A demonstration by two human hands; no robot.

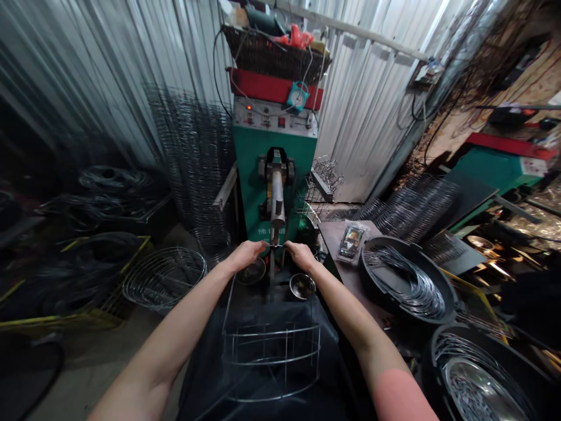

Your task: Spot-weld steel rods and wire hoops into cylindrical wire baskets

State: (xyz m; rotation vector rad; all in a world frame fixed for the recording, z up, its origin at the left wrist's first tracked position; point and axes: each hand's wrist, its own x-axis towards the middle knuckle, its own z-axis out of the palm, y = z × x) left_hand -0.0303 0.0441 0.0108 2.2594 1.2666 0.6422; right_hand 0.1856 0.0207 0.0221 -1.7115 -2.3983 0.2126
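A welding machine (248, 152) with a green body stands in front of me, its metal electrode arm (277, 196) pointing down between my hands. My left hand (249, 255) and my right hand (300, 255) are closed in a pinch at either side of the electrode tip. They grip a thin wire that crosses at the tip, apparently the upper end of a wire rack (274, 333). The rack's curved, bright bars rest over the dark apron (201, 362) on my lap. Below my hands sit a small bowl (302, 286) at right and another round dish (251, 272) at left.
Tall stacked wire racks (193, 158) stand left of the machine, near a round wire basket (164, 278). At right, a side table (331, 234) carries a packaged item (351, 241) and a black pan (368, 280) of bent wires. A second pan (432, 351) is nearer me.
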